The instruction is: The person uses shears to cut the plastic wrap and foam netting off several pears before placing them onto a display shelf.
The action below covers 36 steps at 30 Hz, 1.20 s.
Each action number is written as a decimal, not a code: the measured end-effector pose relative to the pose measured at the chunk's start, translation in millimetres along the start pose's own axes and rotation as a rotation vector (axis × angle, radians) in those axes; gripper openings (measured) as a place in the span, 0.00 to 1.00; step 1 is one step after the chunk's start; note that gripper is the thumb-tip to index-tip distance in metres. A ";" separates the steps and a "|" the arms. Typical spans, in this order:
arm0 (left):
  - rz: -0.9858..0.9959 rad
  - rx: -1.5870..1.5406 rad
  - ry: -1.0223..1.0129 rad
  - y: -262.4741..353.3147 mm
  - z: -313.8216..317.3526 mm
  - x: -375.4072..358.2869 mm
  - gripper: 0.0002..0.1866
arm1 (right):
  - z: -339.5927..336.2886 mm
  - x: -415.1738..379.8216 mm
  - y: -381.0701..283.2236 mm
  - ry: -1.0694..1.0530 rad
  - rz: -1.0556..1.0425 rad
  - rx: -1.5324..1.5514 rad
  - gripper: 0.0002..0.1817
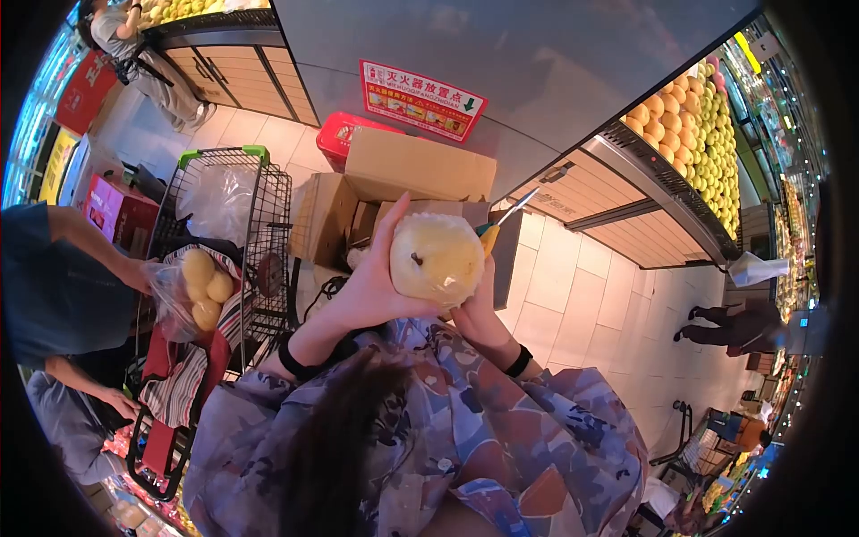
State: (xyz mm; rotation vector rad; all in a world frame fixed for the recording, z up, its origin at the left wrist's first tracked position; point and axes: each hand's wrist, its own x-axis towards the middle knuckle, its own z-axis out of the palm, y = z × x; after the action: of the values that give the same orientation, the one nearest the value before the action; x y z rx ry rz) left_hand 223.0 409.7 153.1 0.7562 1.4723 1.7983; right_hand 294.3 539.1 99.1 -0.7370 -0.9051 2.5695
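Head camera, looking down over a patterned shirt: both hands are up in front of the chest, and between them sits a pale yellow pear (437,259), big and round, its short dark stem pointing left. The left hand (371,282) cups it from the side and below, fingers stretched up along its flank; the right hand (476,304) closes in under the other side, and a yellow-handled knife (503,222) pokes out just behind the fruit, though whether that hand grips it I cannot tell. The fruit looks firm and fairly heavy for its size, with smooth skin that could slide, and likely bruises if squeezed, so a broad cradle under the belly seems the safest hold. Behind the pear lies an open cardboard box (394,192); to the left stands a wire shopping cart (234,210), and another person's hand holds a plastic bag of pears (195,291).
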 end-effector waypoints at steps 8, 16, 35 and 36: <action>-0.129 -0.336 0.061 -24.2 -23.4 24.6 0.47 | -23.9 34.8 -7.1 -0.094 -0.264 -0.465 0.13; -0.278 -0.330 -0.162 -41.7 -62.6 38.9 0.44 | -53.7 50.4 -33.1 -0.268 -0.233 -0.593 0.20; -0.364 -0.283 0.114 -109.6 -92.7 84.8 0.32 | -14.5 97.1 54.2 -0.075 -0.134 -0.651 0.44; -0.345 -0.135 0.128 -103.9 -88.7 88.9 0.28 | -9.5 98.2 53.9 -0.076 -0.121 -0.650 0.44</action>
State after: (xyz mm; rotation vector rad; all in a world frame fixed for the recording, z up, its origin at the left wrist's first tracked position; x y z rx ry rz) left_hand 114.9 442.2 35.6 0.3012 1.4433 1.6811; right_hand 212.9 547.5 22.1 -0.7118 -1.7858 2.2011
